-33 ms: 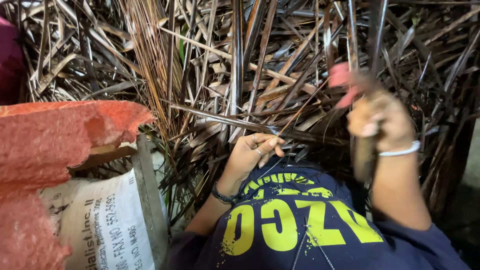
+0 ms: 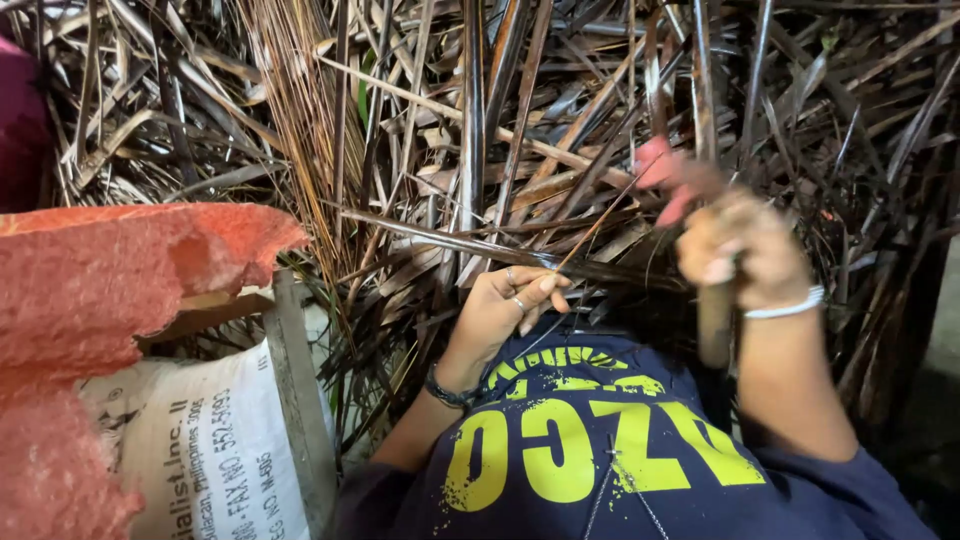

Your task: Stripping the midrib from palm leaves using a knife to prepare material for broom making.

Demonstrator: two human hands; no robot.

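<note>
Centre of frame: left hand point(image 2: 505, 305) w/ fingers curled, pinching a thin dry leaf strip point(image 2: 600, 215) that runs up-right. Right hand point(image 2: 745, 250) at centre-right, blurred, fist closed round a dark handle point(image 2: 714, 325); tool type can't tell. Behind both: dry palm leaf pile point(image 2: 480, 130) across top. Lower left: red foam slab point(image 2: 110, 280) over a white printed sack point(image 2: 210, 450).

Red foam slab point(image 2: 120, 290) beside white sack point(image 2: 200, 450)
</note>
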